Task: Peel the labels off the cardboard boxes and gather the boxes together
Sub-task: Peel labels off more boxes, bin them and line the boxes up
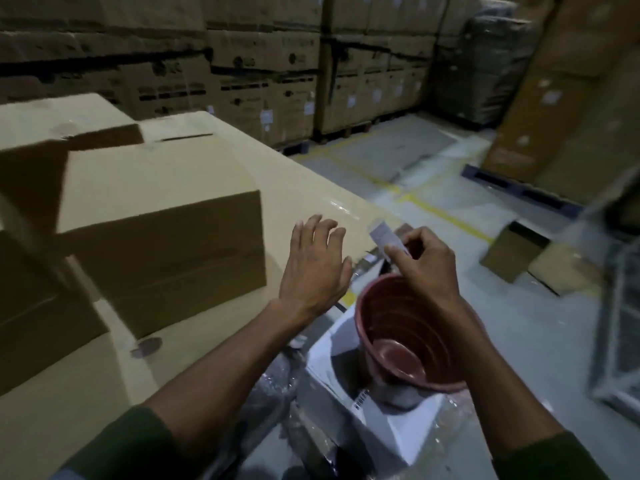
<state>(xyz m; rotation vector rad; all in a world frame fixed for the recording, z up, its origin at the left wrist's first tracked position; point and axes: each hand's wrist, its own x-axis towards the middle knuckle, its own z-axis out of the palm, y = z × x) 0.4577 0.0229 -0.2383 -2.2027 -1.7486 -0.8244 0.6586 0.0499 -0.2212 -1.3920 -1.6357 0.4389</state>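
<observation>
**Label off, held over the bucket**

Green sleeves [114,441] nearest, both forearms reaching out. Right hand [420,259] pinches a small white label [382,235] between thumb and fingertips, just above a red bucket [398,341] standing in a white box [346,393]. Left hand [317,263] spread wide, holding nothing, over the flat cardboard surface [207,341]. Closed cardboard box [166,230] sits left of it. Stacked cartons [263,74] far behind.
</observation>
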